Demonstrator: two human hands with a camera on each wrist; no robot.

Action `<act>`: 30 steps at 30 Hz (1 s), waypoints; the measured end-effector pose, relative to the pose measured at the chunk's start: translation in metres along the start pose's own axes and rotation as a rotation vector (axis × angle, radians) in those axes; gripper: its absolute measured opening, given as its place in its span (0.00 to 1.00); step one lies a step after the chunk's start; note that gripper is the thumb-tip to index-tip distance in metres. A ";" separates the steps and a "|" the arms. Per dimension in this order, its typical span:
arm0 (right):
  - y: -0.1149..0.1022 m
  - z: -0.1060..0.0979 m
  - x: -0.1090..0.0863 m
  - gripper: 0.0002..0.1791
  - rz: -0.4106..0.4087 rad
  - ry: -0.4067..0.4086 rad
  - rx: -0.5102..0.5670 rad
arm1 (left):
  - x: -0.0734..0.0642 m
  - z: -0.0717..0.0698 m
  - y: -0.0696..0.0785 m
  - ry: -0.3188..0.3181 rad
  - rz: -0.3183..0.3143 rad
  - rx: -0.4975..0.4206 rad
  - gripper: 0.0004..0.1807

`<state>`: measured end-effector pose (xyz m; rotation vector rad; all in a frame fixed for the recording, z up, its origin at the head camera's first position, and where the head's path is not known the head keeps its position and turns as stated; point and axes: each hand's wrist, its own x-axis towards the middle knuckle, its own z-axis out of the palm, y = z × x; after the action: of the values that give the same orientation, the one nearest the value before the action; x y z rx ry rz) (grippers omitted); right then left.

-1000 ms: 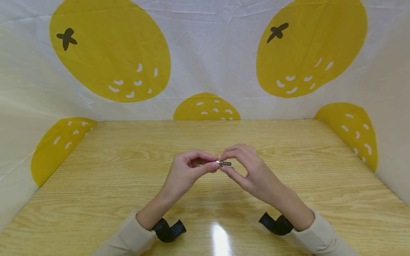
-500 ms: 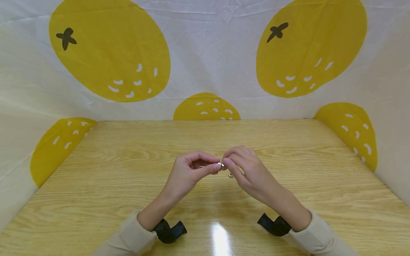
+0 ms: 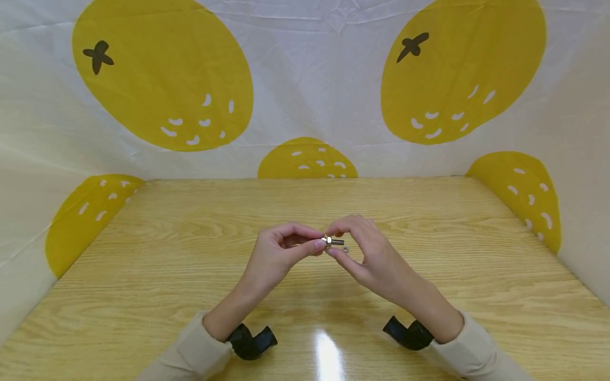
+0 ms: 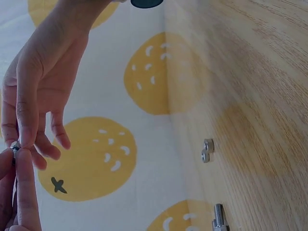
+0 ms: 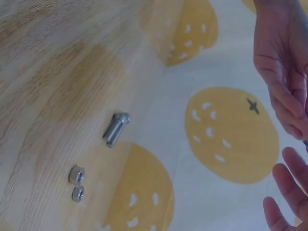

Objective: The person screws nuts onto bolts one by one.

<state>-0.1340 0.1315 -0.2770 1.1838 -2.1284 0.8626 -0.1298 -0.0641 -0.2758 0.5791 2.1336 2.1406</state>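
My left hand (image 3: 281, 251) pinches a metal bolt (image 3: 338, 242) by its head end, the shank pointing right. A hex nut (image 3: 329, 242) sits on the bolt close to the left fingertips. The index finger and thumb of my right hand (image 3: 376, 254) curve round the nut from above and below. In the left wrist view the nut (image 4: 15, 145) shows between the fingertips of both hands. The right wrist view shows the fingers at its right edge, with the bolt mostly out of frame.
On the wooden table (image 3: 190, 286) lie two loose nuts (image 5: 77, 175), one (image 3: 346, 249) visible beyond the bolt's tip. Two more bolts (image 5: 115, 130) lie near them. A white cloth (image 3: 314, 95) with yellow fruit shapes encloses the table's back and sides.
My right fingers closed over the nut and the bolt's shank half a second ago, then spread back, so nut and shank show again. The left hand has hardly moved.
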 end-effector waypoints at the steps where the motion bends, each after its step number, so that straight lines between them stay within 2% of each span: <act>1: 0.000 0.000 0.000 0.12 -0.005 0.002 -0.002 | 0.000 0.000 0.000 0.000 0.001 -0.003 0.10; 12: 0.000 0.001 0.000 0.08 0.021 0.012 -0.037 | 0.000 0.000 0.000 -0.001 -0.002 -0.026 0.12; 18: 0.000 0.002 -0.003 0.05 0.091 -0.036 -0.035 | 0.000 0.002 -0.001 -0.025 0.026 -0.039 0.12; 23: 0.000 0.001 -0.004 0.11 0.158 -0.077 -0.049 | 0.000 0.003 -0.001 -0.025 0.017 -0.030 0.11; 26: -0.001 -0.001 -0.004 0.09 0.192 -0.087 -0.049 | 0.000 0.003 -0.002 -0.023 0.015 -0.024 0.11; 30: -0.001 -0.003 -0.003 0.14 0.168 -0.074 -0.036 | -0.001 0.002 -0.002 -0.017 0.022 -0.011 0.11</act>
<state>-0.1310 0.1353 -0.2769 1.0451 -2.3203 0.8602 -0.1289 -0.0619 -0.2784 0.6199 2.1150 2.1499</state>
